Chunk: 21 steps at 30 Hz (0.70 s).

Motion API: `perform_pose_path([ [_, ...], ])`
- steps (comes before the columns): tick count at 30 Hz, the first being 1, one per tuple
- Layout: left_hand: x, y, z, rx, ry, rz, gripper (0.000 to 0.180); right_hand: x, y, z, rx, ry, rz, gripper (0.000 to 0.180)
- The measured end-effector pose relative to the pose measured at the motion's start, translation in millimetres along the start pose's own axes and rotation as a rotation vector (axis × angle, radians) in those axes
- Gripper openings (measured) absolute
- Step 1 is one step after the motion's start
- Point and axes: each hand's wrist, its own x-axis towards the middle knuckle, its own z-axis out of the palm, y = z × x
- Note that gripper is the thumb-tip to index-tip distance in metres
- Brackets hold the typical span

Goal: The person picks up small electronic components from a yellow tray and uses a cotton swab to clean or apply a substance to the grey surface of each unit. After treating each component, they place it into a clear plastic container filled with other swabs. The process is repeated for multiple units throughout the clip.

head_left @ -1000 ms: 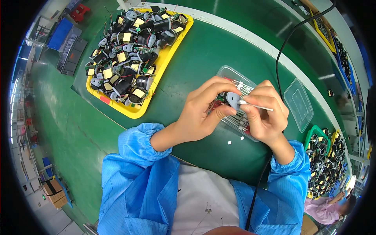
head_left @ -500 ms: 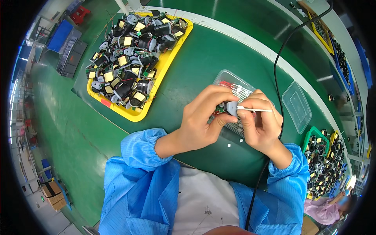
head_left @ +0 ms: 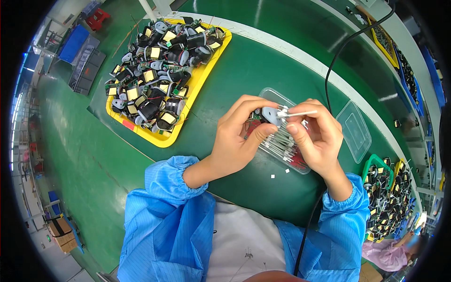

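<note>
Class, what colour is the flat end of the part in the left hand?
Grey; the flat end shows best in the head view.

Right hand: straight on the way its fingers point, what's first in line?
Probably the grey-faced part in the left hand, past the white stick at the right hand; depth is unclear from this view.

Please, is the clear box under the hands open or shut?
The clear box is open: thin white sticks inside show uncovered, and a clear lid lies apart on the green table.
</note>
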Motion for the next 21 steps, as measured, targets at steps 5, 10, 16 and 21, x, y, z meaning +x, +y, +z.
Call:
perform_pose_path([
  [5, -2.5, -1.9, -3.1, 0.119, -0.153, 0.044, 0.033, -2.9, 5.1, 5.8, -0.053, 0.002, -0.130, 0.013],
  [10, -4.1, 0.2, 4.8, -0.041, -0.076, -0.042, 0.026, -6.0, 8.3, 7.3, -0.042, 0.014, -0.128, 0.012],
  [16, -3.7, -7.9, 2.6, -0.061, -0.077, -0.021, 0.026, -5.6, 10.6, 9.7, -0.059, 0.002, -0.077, 0.011],
  [21, 1.7, 4.6, -7.4, 0.129, -0.112, 0.040, 0.037, -12.3, 9.5, 13.4, 0.231, -0.037, 0.123, 0.036],
])
